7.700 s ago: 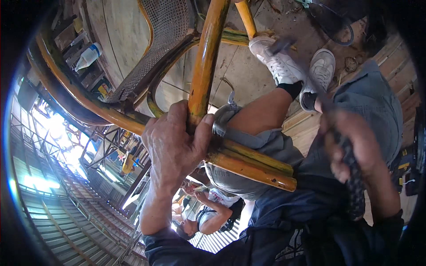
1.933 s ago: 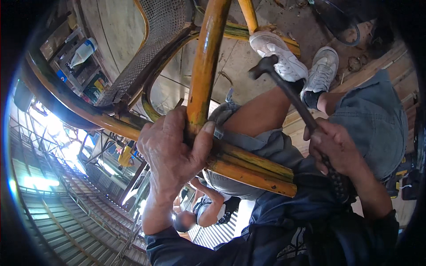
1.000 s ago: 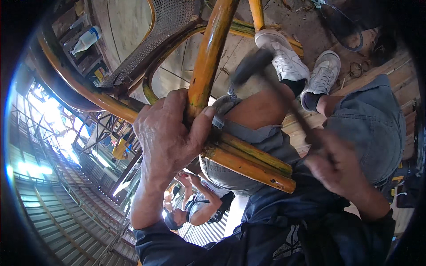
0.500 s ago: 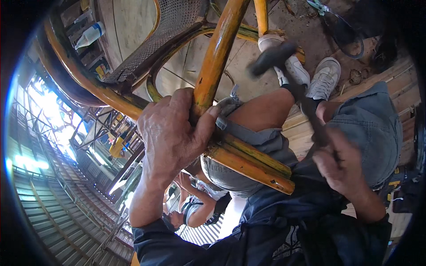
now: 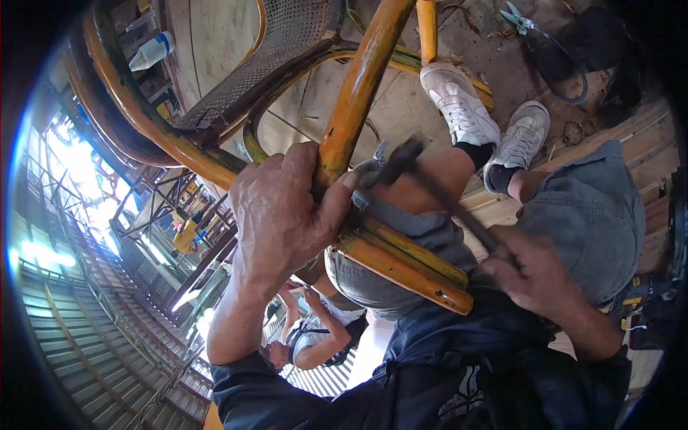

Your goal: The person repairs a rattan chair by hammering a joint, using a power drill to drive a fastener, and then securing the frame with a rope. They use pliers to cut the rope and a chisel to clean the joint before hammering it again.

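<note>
A chair frame (image 5: pixel 365 86) of glossy yellow-brown rattan or bamboo poles lies across my lap. My left hand (image 5: pixel 276 208) is wrapped round the joint where several poles meet, thumb over the upright one. Two pole ends (image 5: pixel 412 269) lying side by side stick out below that hand, toward my right. My right hand (image 5: pixel 534 272) is closed round the handle of a dark hammer (image 5: pixel 459 211). The hammer's head is slightly blurred and sits just right of the joint, above my thigh. I cannot tell whether it touches the frame.
The chair's woven cane panel (image 5: pixel 294 43) is at the upper left. A white bottle (image 5: pixel 152 51) lies beyond it. Green-handled pliers (image 5: pixel 517 18) and a dark cable loop (image 5: pixel 573 89) lie on the floor at the upper right. Another person (image 5: pixel 322 333) is in the background below my left arm.
The hammer's head has swung left and down, from above my shoe to beside the joint. My right hand has shifted slightly left; my left hand keeps its hold.
</note>
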`<state>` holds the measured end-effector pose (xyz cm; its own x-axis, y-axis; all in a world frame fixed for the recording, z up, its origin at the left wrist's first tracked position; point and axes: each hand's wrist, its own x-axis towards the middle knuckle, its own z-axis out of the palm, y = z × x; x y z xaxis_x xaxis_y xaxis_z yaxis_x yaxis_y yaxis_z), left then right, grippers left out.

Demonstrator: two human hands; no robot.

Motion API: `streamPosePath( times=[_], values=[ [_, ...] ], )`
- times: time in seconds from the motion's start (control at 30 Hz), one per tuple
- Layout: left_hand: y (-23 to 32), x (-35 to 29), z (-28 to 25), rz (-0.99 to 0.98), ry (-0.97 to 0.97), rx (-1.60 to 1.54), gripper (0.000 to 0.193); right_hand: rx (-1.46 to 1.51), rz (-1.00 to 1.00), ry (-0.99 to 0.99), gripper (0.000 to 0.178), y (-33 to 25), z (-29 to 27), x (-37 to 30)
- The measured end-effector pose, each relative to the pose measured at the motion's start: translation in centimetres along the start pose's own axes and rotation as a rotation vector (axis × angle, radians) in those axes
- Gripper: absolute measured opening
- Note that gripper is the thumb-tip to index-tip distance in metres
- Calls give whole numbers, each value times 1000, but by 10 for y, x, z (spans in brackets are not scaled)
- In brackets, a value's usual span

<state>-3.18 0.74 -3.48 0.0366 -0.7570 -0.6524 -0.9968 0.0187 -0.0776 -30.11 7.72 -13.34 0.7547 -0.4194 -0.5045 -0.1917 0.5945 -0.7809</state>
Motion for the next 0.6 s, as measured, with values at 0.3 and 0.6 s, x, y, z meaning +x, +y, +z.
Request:
streamPosePath(
  times=[0.3, 0.6],
  values=[
    [5, 1, -4, 11, -2, -9, 34, 3, -42, 73, 32, 11, 5, -6],
    [-5, -6, 5, 84, 99, -40, 39, 387, -22, 662, 31, -27, -14, -63]
  ],
)
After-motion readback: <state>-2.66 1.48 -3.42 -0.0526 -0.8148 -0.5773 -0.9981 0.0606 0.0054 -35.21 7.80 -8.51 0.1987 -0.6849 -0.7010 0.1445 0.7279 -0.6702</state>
